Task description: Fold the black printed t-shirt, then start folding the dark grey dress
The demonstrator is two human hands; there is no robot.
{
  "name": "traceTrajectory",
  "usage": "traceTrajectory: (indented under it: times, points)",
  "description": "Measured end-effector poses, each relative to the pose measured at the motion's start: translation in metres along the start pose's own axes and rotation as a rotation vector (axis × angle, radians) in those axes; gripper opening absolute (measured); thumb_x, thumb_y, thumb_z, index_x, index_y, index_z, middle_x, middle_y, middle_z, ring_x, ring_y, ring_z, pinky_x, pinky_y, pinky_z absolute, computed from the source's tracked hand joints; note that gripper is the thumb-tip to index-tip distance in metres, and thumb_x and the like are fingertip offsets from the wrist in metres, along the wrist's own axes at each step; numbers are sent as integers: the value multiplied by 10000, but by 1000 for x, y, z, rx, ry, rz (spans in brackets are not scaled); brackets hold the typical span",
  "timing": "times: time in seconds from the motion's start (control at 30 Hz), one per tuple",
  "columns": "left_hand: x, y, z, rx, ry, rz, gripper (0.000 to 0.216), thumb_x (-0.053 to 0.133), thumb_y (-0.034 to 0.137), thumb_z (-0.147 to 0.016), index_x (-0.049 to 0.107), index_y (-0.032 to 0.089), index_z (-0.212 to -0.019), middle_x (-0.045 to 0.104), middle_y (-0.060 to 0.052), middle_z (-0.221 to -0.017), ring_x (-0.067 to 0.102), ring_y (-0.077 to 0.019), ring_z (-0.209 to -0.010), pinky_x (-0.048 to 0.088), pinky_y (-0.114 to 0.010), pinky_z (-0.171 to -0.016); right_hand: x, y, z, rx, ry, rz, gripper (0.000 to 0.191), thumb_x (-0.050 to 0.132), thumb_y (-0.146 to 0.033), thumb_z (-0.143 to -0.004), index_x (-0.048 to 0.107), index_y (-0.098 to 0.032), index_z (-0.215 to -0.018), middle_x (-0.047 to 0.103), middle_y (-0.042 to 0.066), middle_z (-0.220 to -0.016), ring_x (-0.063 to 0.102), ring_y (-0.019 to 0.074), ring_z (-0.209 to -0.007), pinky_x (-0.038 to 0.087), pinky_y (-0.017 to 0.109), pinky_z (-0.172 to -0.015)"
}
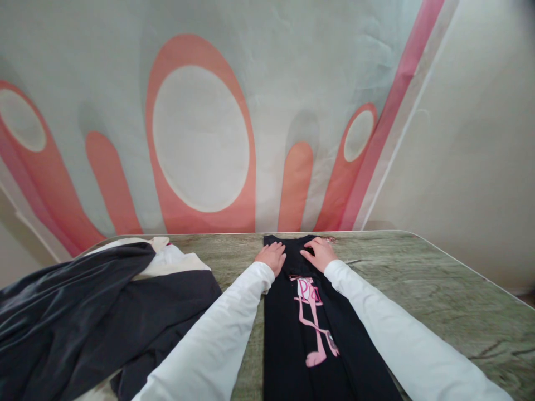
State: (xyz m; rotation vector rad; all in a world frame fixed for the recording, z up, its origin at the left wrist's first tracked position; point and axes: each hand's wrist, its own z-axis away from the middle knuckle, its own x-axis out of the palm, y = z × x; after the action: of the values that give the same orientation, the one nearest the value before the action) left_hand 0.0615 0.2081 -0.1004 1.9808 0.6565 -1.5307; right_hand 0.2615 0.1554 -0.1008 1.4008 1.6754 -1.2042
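A black shirt (288, 334) lies lengthwise on the table in front of me, folded into a long narrow shape, with a pink cartoon figure and letters printed on it. Its neckline end points to the table's far edge. My left hand (272, 257) rests flat on the upper left part of the shirt, fingers stretched out. At the upper right edge, my right hand (321, 253) touches the cloth with its fingers slightly bent and the thumb apart. The lower end of the shirt runs out of view.
A heap of dark and white clothes (167, 306) covers the left side of the wood-grain table (438, 301). Behind the far edge stands a wall covering (271, 83) with orange-pink shapes. A small shiny item (330, 239) lies just beyond my right hand.
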Motion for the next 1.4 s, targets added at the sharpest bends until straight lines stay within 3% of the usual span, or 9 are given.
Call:
traceTrajectory:
  times: [0.2,0.3,0.43,0.63,0.93,1.03,1.13,1.23,1.4]
  points:
    - [-6,-5,0,-156,140,-3,429,281,172,-840,374,111,-1255,402,-81,-1304,327,-167,-1210,242,-314,-1011,2,1,-2,40,11,-64,267,542,-442,-719,567,-189,-801,549,46,-852,518,179,-778,361,316,-719]
    - [-7,-9,1,-205,134,-17,429,325,147,-807,413,101,-1225,435,-101,-1275,349,-188,-1193,247,-344,-1005,1,0,-2,18,23,-113,220,557,-401,-708,527,-194,-775,556,24,-811,513,170,-758,357,308,-703]
    - [-4,-13,1,-215,103,-27,399,323,252,-835,451,156,-1200,414,-74,-1299,315,-211,-1214,239,-408,-997,0,-4,-1,-60,37,-159,147,541,-323,-722,489,-199,-780,570,6,-768,510,165,-754,343,317,-728]
    - [1,-15,1,-252,47,-79,479,256,447,-852,341,262,-1286,296,-22,-1375,253,-247,-1246,201,-473,-988,1,-5,0,-27,121,-229,127,485,-255,-751,469,-198,-864,569,2,-736,516,154,-702,353,300,-694]
    - [-5,-11,4,-322,6,-115,558,208,507,-841,291,228,-1317,244,-24,-1395,217,-243,-1260,160,-482,-1001,5,-1,-2,-18,99,-186,135,547,-212,-712,514,-193,-842,559,-3,-687,503,152,-695,361,291,-686]
    - [-13,-4,6,-255,93,-131,510,258,446,-852,329,202,-1294,314,-48,-1364,208,-222,-1264,134,-463,-1017,5,1,-1,-27,152,-175,157,572,-231,-700,534,-187,-846,566,26,-790,501,168,-762,366,307,-719]
    - [-16,8,8,-75,144,-104,443,272,377,-868,367,200,-1263,378,-36,-1328,225,-179,-1259,143,-407,-1033,5,2,0,-50,177,-159,138,571,-249,-712,567,-187,-835,554,44,-851,492,182,-822,366,321,-751]
    - [-11,21,12,37,67,-57,461,240,422,-876,364,207,-1264,360,-38,-1339,269,-184,-1241,202,-403,-1014,5,2,1,-88,163,-141,93,544,-248,-742,609,-197,-785,551,48,-845,489,185,-846,356,329,-786]
    - [0,27,16,66,-7,-62,518,233,473,-865,304,209,-1304,263,-54,-1387,248,-217,-1253,235,-430,-991,4,1,2,-100,156,-120,130,520,-251,-764,639,-201,-786,559,53,-836,498,183,-846,358,331,-806]
